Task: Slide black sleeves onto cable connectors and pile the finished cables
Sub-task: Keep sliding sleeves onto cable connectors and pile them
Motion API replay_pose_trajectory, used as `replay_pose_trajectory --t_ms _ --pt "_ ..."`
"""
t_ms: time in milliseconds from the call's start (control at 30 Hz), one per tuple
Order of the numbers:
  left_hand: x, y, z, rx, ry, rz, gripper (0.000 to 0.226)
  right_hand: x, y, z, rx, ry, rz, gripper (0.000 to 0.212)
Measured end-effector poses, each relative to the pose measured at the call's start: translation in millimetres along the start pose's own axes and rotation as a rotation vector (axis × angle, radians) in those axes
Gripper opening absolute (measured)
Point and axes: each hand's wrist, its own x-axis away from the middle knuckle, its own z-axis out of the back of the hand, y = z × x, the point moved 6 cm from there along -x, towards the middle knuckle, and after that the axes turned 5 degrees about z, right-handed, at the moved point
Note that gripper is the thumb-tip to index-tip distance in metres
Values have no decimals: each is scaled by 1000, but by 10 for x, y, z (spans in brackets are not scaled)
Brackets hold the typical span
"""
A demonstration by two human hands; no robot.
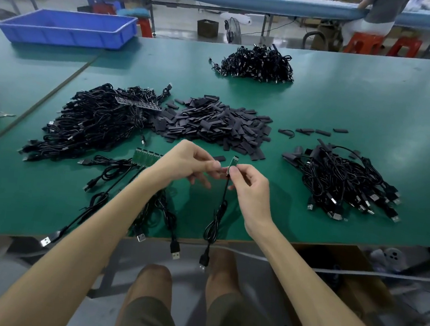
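Note:
My right hand [248,181] pinches a black cable [222,202] just below its small green connector board [235,160], which points up. The cable hangs over the table's front edge with its USB plug [203,262] dangling. My left hand [190,164] meets it from the left, thumb and fingers pinched at the cable near the connector; whether a sleeve is between them I cannot tell. A heap of flat black sleeves [212,125] lies just behind the hands. One loose sleeve [219,158] lies by my left fingers.
A big tangle of black cables [95,121] lies at the left, a strip of green boards with cables [147,157] before it. Cable piles sit at the right [342,181] and far back [256,63]. A blue bin [67,29] stands back left on the green table [343,109].

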Motion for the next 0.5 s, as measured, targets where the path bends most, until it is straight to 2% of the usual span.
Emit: replay_pose_trajectory --t_ms 133,167,367,500 --pt "-139 64 205 -220 362 -42 6 8 0 -20 -86 -8 -56 15" --pt "-163 82 187 -275 405 -49 5 13 0 -25 -84 -16 -62 15" --pt "-385 74 -109 -649 367 -9 37 24 -28 -22 -25 -23 -41 17" --pt "-433 73 -135 -658 424 4 29 27 -36 -31 -10 -28 -40 18"
